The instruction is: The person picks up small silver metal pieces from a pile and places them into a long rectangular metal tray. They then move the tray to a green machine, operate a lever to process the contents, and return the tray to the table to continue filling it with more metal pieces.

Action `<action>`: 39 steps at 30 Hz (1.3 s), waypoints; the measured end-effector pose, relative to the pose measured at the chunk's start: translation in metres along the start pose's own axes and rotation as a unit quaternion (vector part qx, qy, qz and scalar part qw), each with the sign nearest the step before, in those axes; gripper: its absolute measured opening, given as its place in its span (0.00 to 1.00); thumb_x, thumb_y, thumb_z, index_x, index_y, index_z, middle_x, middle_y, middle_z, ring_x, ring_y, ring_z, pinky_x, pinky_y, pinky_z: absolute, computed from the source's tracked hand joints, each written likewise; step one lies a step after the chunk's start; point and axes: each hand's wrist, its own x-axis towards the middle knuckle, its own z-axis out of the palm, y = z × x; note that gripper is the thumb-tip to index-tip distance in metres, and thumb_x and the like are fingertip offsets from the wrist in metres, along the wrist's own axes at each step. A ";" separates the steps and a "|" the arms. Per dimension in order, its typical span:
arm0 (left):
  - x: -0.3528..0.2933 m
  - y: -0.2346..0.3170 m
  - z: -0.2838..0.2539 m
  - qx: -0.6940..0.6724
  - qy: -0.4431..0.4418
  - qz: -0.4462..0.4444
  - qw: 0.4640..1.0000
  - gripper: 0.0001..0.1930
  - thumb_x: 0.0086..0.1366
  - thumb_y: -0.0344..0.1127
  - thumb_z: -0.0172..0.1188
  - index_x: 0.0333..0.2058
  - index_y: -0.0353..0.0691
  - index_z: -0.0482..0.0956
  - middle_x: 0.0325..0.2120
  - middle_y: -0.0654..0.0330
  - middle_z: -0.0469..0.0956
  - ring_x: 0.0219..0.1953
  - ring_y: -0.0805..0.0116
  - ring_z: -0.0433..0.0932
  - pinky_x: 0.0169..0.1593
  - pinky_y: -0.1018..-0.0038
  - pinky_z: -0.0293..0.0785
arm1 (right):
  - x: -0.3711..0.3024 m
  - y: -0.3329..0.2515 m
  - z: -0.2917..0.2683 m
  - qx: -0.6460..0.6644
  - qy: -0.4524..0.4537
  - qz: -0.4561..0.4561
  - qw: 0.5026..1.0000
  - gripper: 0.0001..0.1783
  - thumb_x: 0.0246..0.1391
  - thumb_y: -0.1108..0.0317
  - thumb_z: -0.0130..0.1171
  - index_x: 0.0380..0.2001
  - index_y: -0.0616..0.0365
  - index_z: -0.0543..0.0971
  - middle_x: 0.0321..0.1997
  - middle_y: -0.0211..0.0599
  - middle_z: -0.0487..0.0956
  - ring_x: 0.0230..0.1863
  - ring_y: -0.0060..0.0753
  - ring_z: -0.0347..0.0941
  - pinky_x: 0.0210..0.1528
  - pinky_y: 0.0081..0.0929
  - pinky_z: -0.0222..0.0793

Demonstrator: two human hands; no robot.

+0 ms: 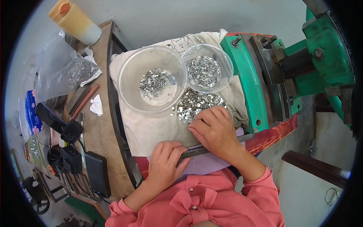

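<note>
My left hand (166, 163) is closed round the left end of a narrow dark metal bar (196, 152), which lies crosswise in front of me. My right hand (216, 130) is at the near edge of a loose heap of small shiny metal pieces (198, 104), its fingers bent and pressed together. Whatever those fingertips hold is hidden. Behind the heap stand two transparent plastic tubs. The larger tub (126, 81) has small metal bits on its bottom, and the smaller tub (229, 72) contains thin metal pins.
A pale cloth (141, 134) covers the work surface. On the right stands a green machine (242, 81) with bolted plates. The wooden bench (109, 151) at left carries a yellow bottle (77, 24), a plastic bag of metal bits (81, 72) and a black box-shaped device (97, 173).
</note>
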 end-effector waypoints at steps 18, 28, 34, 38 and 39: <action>-0.005 0.001 -0.001 -0.002 -0.008 0.009 1.000 0.18 0.53 0.35 0.72 0.41 0.40 0.78 0.42 0.57 0.75 0.44 0.54 0.74 0.48 0.62 0.73 | 0.000 -0.014 -0.005 -0.037 0.018 0.019 0.999 0.10 0.40 0.72 0.72 0.28 0.54 0.81 0.37 0.32 0.77 0.42 0.42 0.72 0.48 0.41 0.64; 0.000 -0.002 0.004 -0.022 0.008 0.013 1.000 0.19 0.48 0.30 0.74 0.39 0.39 0.78 0.38 0.55 0.77 0.39 0.52 0.75 0.42 0.61 0.72 | -0.040 -0.009 -0.043 0.089 0.039 0.098 0.990 0.10 0.42 0.74 0.73 0.30 0.56 0.83 0.38 0.34 0.79 0.41 0.42 0.74 0.44 0.37 0.65; 0.005 0.003 0.007 -0.016 -0.014 0.023 1.000 0.19 0.48 0.29 0.75 0.38 0.39 0.78 0.38 0.56 0.78 0.39 0.53 0.75 0.41 0.61 0.72 | -0.068 -0.005 -0.040 0.074 0.022 0.072 0.994 0.12 0.42 0.72 0.73 0.32 0.56 0.82 0.40 0.33 0.78 0.41 0.40 0.74 0.46 0.38 0.65; 0.007 0.006 0.009 -0.017 -0.021 0.032 0.999 0.18 0.49 0.29 0.74 0.38 0.39 0.78 0.37 0.57 0.78 0.39 0.54 0.75 0.41 0.62 0.72 | -0.076 -0.005 -0.033 0.052 0.012 0.066 0.996 0.12 0.43 0.71 0.73 0.33 0.54 0.82 0.40 0.31 0.77 0.43 0.39 0.74 0.47 0.39 0.65; 0.009 0.007 0.010 -0.017 -0.023 0.037 0.999 0.17 0.49 0.30 0.74 0.38 0.39 0.78 0.37 0.57 0.78 0.39 0.54 0.75 0.41 0.62 0.72 | -0.076 -0.005 -0.031 0.047 0.011 0.064 0.997 0.12 0.43 0.70 0.73 0.33 0.54 0.82 0.40 0.31 0.77 0.43 0.39 0.74 0.48 0.39 0.65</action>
